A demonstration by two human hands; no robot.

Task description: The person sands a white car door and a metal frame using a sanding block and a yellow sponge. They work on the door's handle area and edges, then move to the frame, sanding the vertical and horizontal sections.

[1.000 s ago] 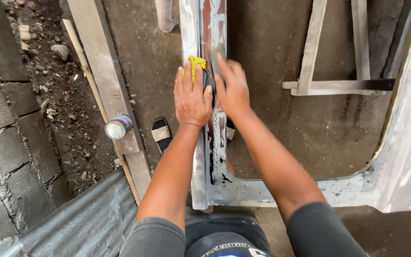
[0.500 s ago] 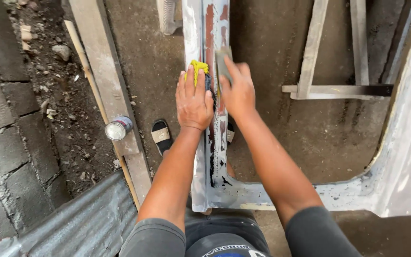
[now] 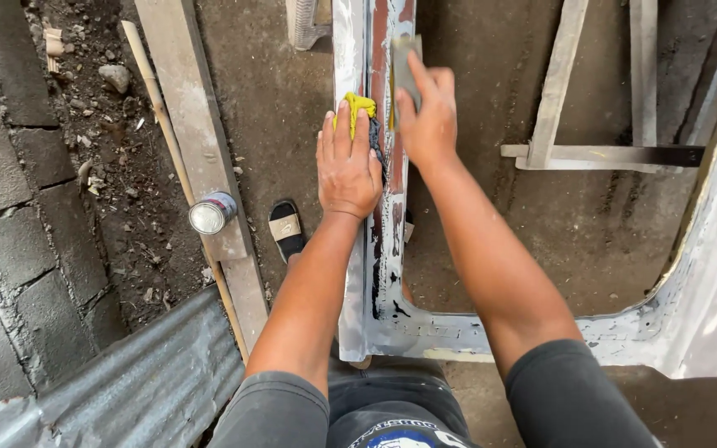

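A grey sanding block is pinched between the fingers of the right hand and pressed flat against the upright metal frame post, well up on its rust-streaked face. A yellow rag is pinned to the same post under the left hand, whose fingers are laid straight and close together. A small tin can is seen on a wooden plank to the left.

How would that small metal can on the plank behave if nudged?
The can lies on its side on the wooden plank, so it would probably roll. It rests near the plank's edge and may drop onto the dirt. It looks small, likely light.
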